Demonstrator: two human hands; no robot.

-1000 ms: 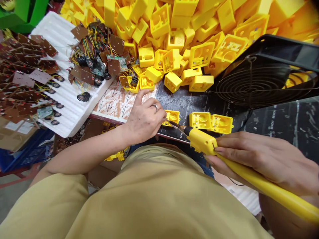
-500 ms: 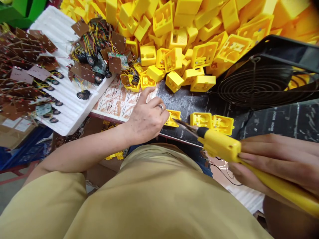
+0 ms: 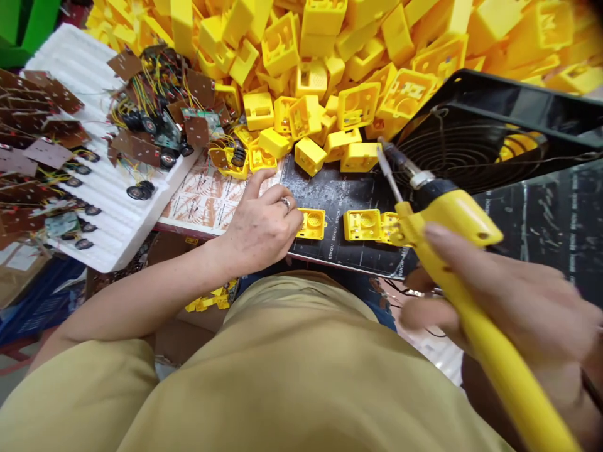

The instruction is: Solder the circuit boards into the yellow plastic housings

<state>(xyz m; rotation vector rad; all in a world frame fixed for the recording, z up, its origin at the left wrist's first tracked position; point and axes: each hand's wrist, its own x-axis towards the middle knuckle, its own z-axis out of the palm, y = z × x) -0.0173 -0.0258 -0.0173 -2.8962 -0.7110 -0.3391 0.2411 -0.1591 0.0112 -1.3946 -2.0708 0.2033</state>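
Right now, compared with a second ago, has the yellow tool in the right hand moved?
Yes: its tip has swung up and rightward in the view, nearer the black fan and away from the yellow casing by the left hand.

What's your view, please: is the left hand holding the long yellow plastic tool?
No, the right hand grips the tool; the left hand is at a yellow plastic box.

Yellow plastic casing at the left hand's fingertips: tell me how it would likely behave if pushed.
The yellow plastic casing looks thin-walled and hollow, so it is probably light and fairly stiff. Lying open side up on the black bench top, it would likely slide, not roll.
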